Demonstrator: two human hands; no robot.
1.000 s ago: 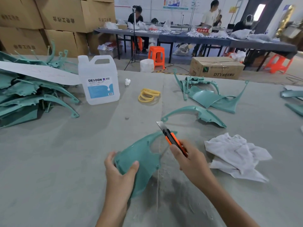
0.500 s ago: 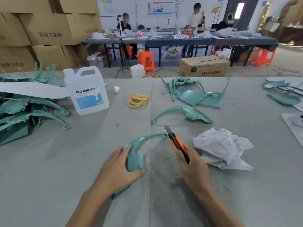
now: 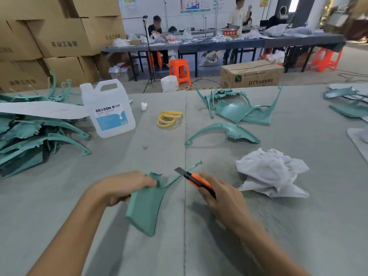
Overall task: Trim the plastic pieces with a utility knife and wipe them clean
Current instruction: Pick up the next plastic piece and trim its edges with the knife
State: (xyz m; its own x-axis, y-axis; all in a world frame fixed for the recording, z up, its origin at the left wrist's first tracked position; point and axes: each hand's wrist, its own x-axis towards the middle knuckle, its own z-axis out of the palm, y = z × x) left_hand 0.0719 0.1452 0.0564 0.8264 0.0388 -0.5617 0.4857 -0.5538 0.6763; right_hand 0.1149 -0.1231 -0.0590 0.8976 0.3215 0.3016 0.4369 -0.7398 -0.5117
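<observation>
Most of the view is a grey felt-covered table, and the biggest thing on it is a heap of untrimmed teal plastic pieces at far left. A white jug stands just beside that heap. Across the table, well apart from the hands, lie a cluster of teal pieces and one curved piece on its own.

A crumpled white cloth sits just right of the right hand, much nearer to it than to the left.

The piece in work lies between the hands. Its broad end points toward the person, and its long axis runs away and to the right, narrowing to a thin strip. The left hand grips it at the ragged upper edge, fingers curled round it. The right hand is wrapped round the orange utility knife.

The blade is extended, pointing up and left, and crosses the thin strip; I cannot tell whether it touches. My judgement is that trimming is under way, and that the right hand, being nearer the strip, must draw the blade along that axis, away from the left hand's fingers.
</observation>
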